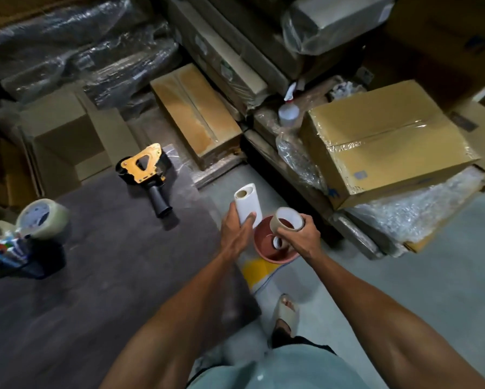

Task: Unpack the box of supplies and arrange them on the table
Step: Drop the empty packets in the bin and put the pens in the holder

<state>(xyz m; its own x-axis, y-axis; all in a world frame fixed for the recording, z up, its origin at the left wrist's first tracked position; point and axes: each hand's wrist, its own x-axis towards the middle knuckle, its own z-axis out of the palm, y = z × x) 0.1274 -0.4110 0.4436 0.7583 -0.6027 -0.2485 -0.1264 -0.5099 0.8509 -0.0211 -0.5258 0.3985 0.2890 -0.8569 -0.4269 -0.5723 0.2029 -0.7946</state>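
L hand (235,234) grips white paper roll (248,203); R hand (300,237) clutches tape roll (287,219), over what's prob. a red bowl (266,248).

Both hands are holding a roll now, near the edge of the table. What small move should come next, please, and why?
Probably the left hand should set its white paper roll down on the dark table. That roll already hangs at the table's right edge, while the right hand keeps its grip on the tape roll out over the red bowl on the floor. The tape dispenser and clear tape roll already lie on the table.
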